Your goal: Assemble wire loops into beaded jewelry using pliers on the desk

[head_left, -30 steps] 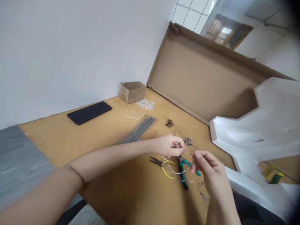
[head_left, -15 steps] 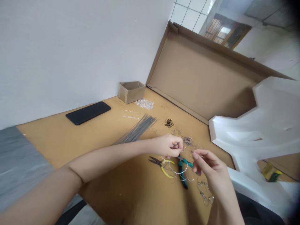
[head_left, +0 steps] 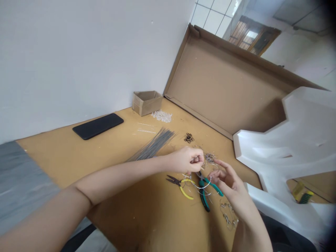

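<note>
— From the head view, how far along is it?

— Early, I'd judge. The left hand (head_left: 187,160) pinches a thin wire loop (head_left: 201,182) just above the green pliers (head_left: 206,190); the right hand (head_left: 227,178), fingers loose, touches that loop.

— What's left?

— Beyond the pliers, the straight wire bundle (head_left: 152,147) lies unused.

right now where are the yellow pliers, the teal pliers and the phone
yellow pliers (head_left: 187,193): head view, on a yellow handle
teal pliers (head_left: 204,202): head view, on a teal handle
phone (head_left: 98,126): head view, middle of its black face
</note>
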{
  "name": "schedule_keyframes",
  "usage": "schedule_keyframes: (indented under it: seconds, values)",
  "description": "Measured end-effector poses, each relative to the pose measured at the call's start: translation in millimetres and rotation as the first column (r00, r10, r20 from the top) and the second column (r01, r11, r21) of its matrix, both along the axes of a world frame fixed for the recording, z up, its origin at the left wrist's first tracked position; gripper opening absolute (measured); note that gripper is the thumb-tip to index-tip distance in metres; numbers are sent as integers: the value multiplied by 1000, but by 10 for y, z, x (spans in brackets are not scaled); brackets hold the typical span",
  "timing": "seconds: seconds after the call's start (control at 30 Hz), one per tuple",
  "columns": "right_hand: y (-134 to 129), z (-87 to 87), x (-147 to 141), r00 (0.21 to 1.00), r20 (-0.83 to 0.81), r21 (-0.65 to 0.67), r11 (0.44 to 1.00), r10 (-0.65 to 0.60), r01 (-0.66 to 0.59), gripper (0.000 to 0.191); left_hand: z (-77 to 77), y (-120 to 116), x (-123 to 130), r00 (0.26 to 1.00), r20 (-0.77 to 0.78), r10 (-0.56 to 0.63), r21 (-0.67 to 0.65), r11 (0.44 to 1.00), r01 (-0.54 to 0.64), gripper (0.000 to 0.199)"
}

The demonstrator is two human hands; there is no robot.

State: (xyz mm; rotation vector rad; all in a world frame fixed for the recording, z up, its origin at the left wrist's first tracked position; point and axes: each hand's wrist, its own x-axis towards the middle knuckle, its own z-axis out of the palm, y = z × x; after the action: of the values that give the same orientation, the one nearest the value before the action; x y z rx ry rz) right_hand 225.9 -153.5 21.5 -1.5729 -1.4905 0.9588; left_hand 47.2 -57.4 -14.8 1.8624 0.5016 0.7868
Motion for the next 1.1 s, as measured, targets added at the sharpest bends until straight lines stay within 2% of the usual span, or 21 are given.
schedule_keyframes:
  seconds: [0.13, 0.23, 0.87, 1.1]
  values:
    - [19, -1, -27, 1000, -27, 38, 999, 5, -4, 41, -2, -9, 0, 1000, -7, 17, 72, 997, -16, 2]
    - [25, -3, -38, 1000, -21, 37, 999, -3, 4, 41, -4, -13, -4, 1000, -11, 22, 92, 996, -21, 2]
    - [38, -41, -30, 996, -87, 60, 998, 13, -8, 40, -29, -2, 1, 1000, 0, -28, 75, 997, 28, 2]
    - [-6, 13, -23, 996, -86, 45, 999, -4, 8, 39, -42, 17, -2, 1000, -2, -11, 56, 998, 11, 1]
